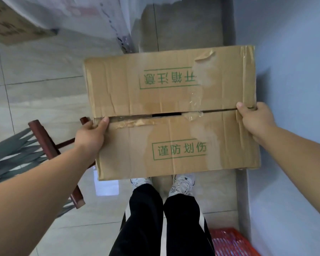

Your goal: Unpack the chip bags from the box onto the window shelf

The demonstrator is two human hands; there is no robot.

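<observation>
Cardboard box (129, 85), flaps closed, is held above the tiled floor (44, 100) before my shoes (183, 183). My left hand (91, 133) grips its left seam end; my right hand (255, 121) grips the right end.

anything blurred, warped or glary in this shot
Head view: the brown cardboard box with green print is sharp in the centre; the second cardboard box top left is smeared; the forearms stretch at the wide-angle edges; a pale reflection glares on the glossy floor tile.
</observation>
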